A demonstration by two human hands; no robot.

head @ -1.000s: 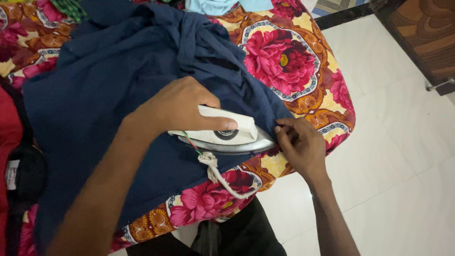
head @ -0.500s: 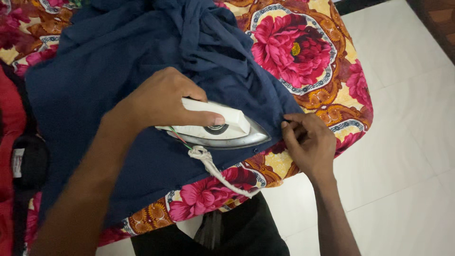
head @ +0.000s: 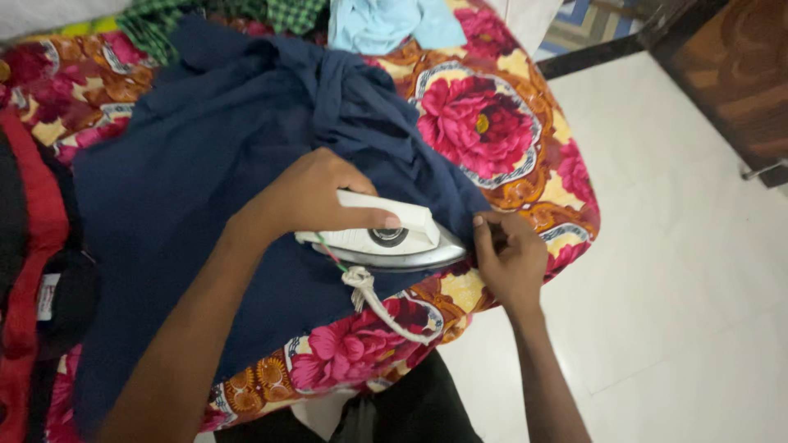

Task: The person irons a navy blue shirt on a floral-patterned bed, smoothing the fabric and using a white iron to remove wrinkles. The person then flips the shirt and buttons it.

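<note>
my left hand (head: 308,193) had its grip clamped on the handle of the white iron (head: 386,238), which sat flat on the navy garment (head: 189,197) near its front edge. my right hand (head: 507,258) pinched that garment's corner just beside the iron's tip. a knotted cord (head: 373,299) trailed over the floral bed cover (head: 484,123).

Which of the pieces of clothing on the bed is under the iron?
The dark navy garment. The iron, gripped by the left hand, rests on it; the light blue cloth and green checked cloth lie bunched at the far edge.
</note>
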